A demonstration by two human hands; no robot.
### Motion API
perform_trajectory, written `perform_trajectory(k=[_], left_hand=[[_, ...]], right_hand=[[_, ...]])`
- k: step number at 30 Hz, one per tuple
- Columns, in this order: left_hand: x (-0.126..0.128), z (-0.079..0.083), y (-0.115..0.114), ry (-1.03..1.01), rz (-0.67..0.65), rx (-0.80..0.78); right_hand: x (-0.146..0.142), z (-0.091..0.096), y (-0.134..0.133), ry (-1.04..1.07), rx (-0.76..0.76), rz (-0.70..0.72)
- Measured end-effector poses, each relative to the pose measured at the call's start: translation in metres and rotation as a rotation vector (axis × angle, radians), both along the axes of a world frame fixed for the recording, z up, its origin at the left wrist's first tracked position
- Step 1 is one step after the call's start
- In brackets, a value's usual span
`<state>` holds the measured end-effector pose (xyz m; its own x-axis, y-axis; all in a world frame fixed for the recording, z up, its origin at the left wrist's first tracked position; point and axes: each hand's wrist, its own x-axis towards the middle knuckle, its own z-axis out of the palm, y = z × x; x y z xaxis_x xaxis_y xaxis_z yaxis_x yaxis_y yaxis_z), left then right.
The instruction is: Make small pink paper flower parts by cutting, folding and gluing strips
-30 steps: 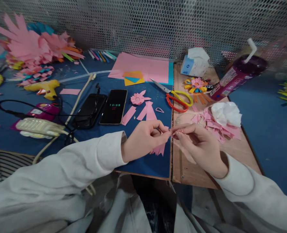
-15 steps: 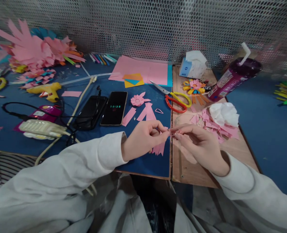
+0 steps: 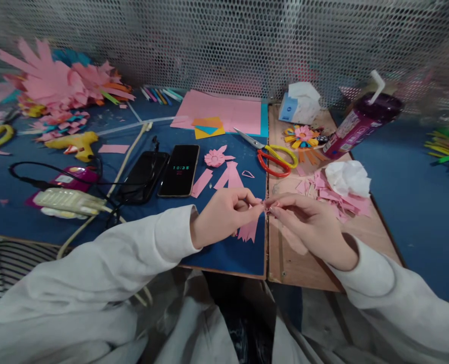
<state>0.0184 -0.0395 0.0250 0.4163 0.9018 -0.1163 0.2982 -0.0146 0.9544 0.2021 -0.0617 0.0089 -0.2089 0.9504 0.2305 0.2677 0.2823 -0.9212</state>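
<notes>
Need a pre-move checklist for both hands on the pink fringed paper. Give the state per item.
1. Grip of left hand on pink fringed paper: ok, fingertips are closed on its top end.
2. Grip of right hand: ok, thumb and forefinger pinch the same piece where the hands meet.
3. Fringe clear of the blue mat: cannot tell, it hangs low over the mat.
4. Scissors out of the way: ok, they lie beyond the hands, untouched.
5. Pink strips in place: ok, flat on the mat just beyond the left hand.
6. Glue on the piece: cannot tell. The glue gun lies far to the left.
</notes>
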Motion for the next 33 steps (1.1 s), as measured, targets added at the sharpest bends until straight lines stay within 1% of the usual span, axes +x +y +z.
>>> perform_trajectory(k=[16, 27, 33], left_hand=[[-0.0019, -0.0026, 0.0009, -0.012, -0.009, -0.039], [-0.0019, -0.0013, 0.0004, 0.001, -0.007, -0.022], [-0.0015, -0.0004, 0.0002, 0.013, 0.003, -0.015]], right_hand=[[-0.0009, -0.0044, 0.0034, 0.069, -0.024, 0.029], [-0.0022, -0.0043, 0.0035, 0.13, -0.071, 0.054], [-0.003, -0.0029, 0.0033, 0.142, -0.065, 0.06]])
